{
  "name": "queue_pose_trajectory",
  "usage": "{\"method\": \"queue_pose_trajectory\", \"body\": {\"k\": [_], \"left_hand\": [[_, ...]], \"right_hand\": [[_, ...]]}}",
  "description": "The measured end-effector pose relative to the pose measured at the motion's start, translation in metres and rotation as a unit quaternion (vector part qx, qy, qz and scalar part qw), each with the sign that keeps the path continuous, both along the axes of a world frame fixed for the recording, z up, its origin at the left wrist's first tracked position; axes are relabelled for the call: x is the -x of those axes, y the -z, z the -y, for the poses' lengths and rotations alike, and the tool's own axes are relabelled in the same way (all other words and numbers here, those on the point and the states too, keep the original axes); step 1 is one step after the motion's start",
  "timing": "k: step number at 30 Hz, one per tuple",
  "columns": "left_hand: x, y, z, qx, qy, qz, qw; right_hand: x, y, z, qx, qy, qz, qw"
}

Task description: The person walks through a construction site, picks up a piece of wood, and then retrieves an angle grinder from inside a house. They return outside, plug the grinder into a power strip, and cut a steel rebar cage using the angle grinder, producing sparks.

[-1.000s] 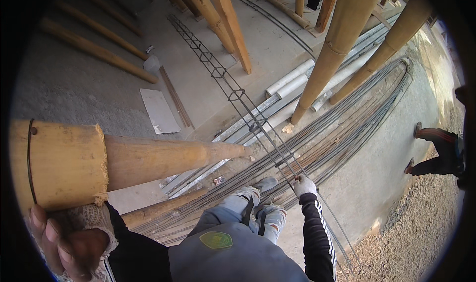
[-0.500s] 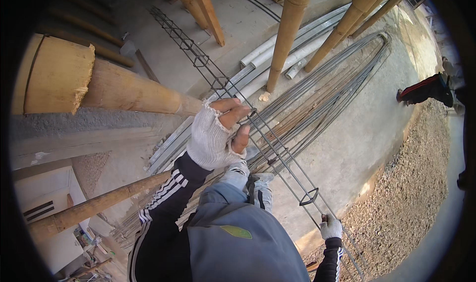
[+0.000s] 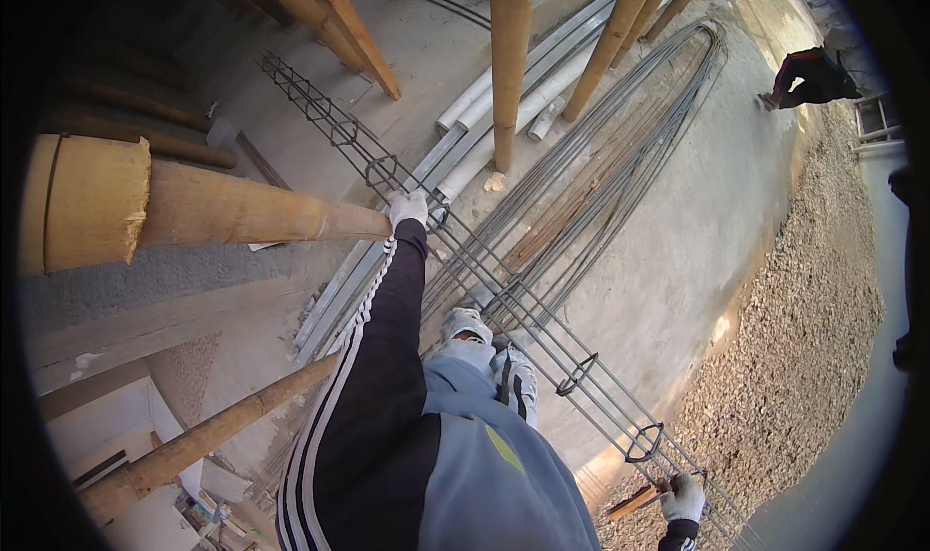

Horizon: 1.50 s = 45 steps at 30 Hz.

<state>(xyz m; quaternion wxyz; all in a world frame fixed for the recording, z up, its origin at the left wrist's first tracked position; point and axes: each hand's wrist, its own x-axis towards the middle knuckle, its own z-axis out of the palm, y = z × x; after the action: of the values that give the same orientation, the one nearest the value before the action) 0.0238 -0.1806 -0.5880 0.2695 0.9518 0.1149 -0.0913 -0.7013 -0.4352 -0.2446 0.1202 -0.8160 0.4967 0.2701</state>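
A long, narrow rebar cage with square stirrups slants across the view from the upper left to the lower right. My left hand, in a light knit glove, is closed on its bars in the upper left part, arm stretched out; the glove hides most of the fingers. Further down, toward the lower right end, my right hand, in a similar glove with bare fingertips, grips the cage near a stirrup. Below the cage, on the concrete, lies a long looped bundle of steel bars.
Bamboo posts rise beyond the cage, and a thick bamboo pole juts in beside my left hand. Pale pipes lie on the floor. Gravel borders the concrete at right. Another person is at the far right.
My left hand, raised close with curled fingers before, has reached away and closed on the cage. My right hand has moved down and right. The view has shifted.
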Motion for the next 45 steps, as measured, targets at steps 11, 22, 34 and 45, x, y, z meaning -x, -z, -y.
{"method": "queue_pose_trajectory", "body": {"k": [11,22,34,45], "left_hand": [[-0.040,-0.008,-0.030,0.348,-0.155,-0.151,0.912],[0.093,-0.130,0.000,0.471,-0.140,-0.291,0.821],[0.299,-0.122,0.018,0.516,-0.028,-0.303,0.801],[0.498,-0.068,0.064,0.383,0.081,-0.349,0.851]], "right_hand": [[0.020,0.017,-0.054,0.094,0.092,-0.016,0.991],[0.143,-0.055,-0.061,0.266,0.144,-0.050,0.952],[0.206,0.120,-0.200,0.240,0.600,0.728,0.227],[0.280,0.130,-0.170,0.152,0.667,0.727,0.056]]}}
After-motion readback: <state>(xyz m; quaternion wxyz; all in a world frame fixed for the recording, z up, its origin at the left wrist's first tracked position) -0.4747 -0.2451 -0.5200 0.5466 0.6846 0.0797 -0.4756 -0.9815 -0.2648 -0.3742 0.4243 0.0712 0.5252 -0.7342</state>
